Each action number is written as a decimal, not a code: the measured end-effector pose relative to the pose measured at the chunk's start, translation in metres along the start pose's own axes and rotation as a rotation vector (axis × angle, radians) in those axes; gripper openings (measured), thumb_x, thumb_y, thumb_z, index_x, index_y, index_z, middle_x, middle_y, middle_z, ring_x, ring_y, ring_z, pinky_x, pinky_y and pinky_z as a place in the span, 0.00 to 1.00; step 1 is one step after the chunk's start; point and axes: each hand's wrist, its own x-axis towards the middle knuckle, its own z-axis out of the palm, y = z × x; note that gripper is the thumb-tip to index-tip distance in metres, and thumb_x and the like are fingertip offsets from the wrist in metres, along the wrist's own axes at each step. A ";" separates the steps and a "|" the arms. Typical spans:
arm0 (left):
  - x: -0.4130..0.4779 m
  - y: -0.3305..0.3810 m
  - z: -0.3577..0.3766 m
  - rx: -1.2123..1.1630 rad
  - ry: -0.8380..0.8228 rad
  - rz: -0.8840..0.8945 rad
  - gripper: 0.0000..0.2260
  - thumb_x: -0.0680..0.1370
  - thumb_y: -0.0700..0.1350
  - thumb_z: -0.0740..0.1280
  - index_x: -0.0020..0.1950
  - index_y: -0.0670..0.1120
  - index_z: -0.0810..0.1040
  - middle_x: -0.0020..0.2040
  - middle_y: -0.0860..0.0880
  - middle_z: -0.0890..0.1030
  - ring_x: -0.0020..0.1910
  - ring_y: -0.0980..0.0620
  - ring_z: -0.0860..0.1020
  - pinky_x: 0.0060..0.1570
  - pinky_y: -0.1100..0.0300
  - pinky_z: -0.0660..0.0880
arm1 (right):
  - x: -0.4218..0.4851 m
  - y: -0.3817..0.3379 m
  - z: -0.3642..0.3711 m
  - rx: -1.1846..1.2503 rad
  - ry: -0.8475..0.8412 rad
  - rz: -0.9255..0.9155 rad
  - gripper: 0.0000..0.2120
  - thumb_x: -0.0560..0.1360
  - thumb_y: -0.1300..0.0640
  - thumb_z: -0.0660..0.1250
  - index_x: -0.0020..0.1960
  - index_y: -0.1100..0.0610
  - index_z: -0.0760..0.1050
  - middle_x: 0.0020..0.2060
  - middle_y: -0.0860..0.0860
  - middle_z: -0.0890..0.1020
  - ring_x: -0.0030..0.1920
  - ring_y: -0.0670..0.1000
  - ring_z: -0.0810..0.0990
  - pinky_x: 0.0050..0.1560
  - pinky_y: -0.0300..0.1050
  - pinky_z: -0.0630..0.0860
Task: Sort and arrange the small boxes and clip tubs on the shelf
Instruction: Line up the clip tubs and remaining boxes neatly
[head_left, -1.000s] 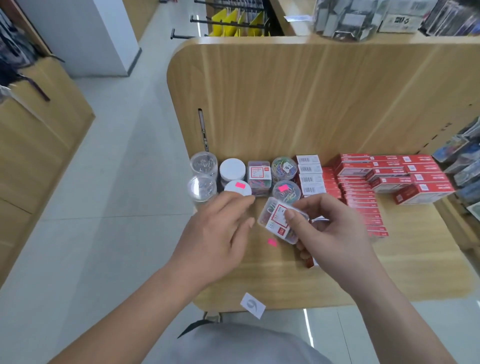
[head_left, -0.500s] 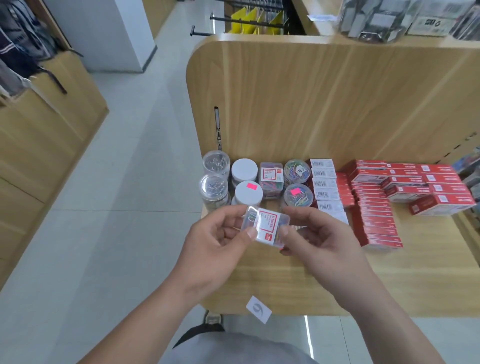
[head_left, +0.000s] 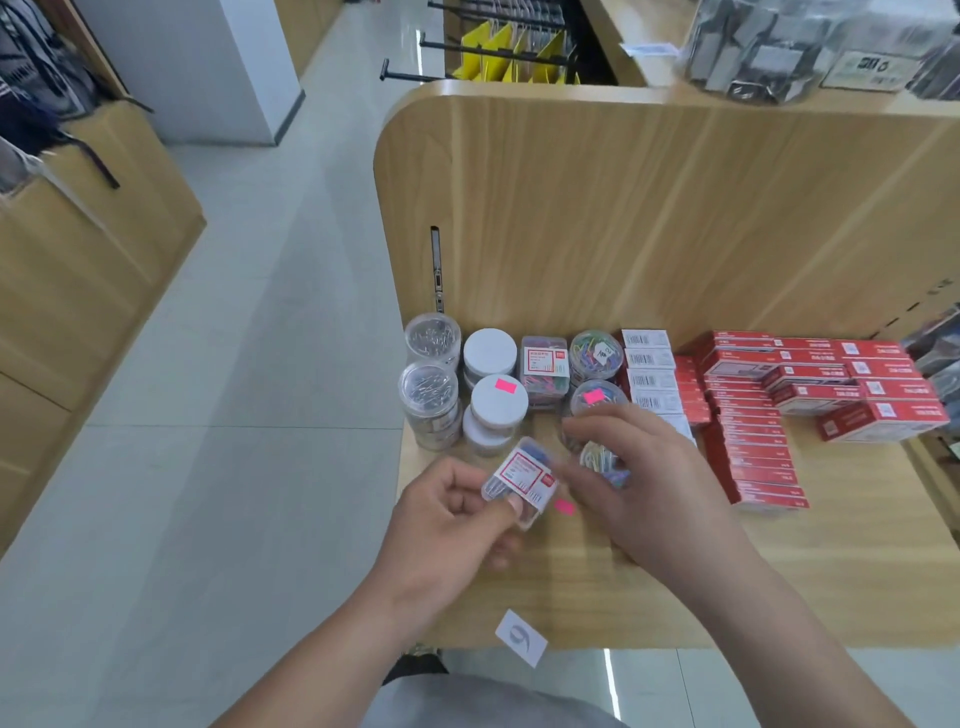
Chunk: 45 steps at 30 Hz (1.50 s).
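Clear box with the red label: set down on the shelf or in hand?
In hand: the left hand pinches the clear box, tilted, thumb on its label end; the right hand grips a coloured-clip tub.

You pinch a small clear plastic box with a red-and-white label, tilted, in your left hand, left of the row of red cardboard boxes. Your right hand curls round a clear round tub of coloured clips, nearer that row. Clear tubs of silver clips and white-lidded tubs stand upright farther left.
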 end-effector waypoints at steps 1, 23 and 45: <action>0.002 -0.010 0.004 0.034 0.036 -0.014 0.08 0.77 0.40 0.75 0.50 0.41 0.78 0.39 0.40 0.85 0.37 0.41 0.85 0.35 0.52 0.81 | -0.004 0.004 0.004 -0.057 0.043 -0.029 0.13 0.71 0.52 0.79 0.54 0.53 0.85 0.49 0.44 0.83 0.51 0.48 0.81 0.47 0.42 0.77; 0.049 -0.060 0.036 1.241 0.233 0.625 0.21 0.72 0.46 0.78 0.63 0.57 0.82 0.43 0.54 0.78 0.42 0.48 0.80 0.27 0.57 0.74 | -0.029 0.073 -0.009 -0.141 0.188 -0.154 0.09 0.73 0.55 0.78 0.51 0.55 0.85 0.47 0.51 0.81 0.48 0.58 0.78 0.47 0.53 0.75; 0.022 -0.072 0.027 0.934 0.235 0.539 0.09 0.77 0.54 0.67 0.56 0.56 0.77 0.42 0.57 0.73 0.46 0.54 0.74 0.40 0.53 0.77 | -0.030 0.075 0.013 -0.144 0.132 -0.258 0.14 0.76 0.50 0.69 0.56 0.56 0.83 0.60 0.55 0.82 0.68 0.62 0.75 0.65 0.59 0.74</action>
